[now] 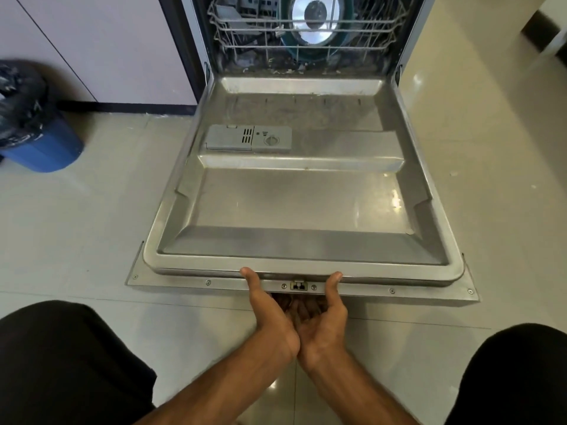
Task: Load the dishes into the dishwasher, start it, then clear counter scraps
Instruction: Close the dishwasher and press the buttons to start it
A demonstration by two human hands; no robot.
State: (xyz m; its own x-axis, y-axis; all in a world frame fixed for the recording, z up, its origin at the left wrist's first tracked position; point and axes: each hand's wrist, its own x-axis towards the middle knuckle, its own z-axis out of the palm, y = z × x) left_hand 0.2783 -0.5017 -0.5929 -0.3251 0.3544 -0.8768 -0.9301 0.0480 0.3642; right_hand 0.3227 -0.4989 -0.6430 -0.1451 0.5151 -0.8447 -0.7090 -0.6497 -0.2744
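The dishwasher door [303, 204] lies fully open and flat, its steel inner face up, with a grey detergent dispenser [248, 138] on it. Behind it the lower rack [303, 35] holds a round dish with a teal rim [316, 23]. My left hand [270, 314] and my right hand [322, 314] grip the door's near edge side by side, palms up. Each thumb lies on top of the edge, either side of the latch [298, 285]. The fingers curl under the door, mostly hidden.
A blue bin with a black bag [33, 127] stands on the tiled floor at the left. Pale cabinet fronts [101, 47] run to the left of the dishwasher. My knees in black show at both lower corners.
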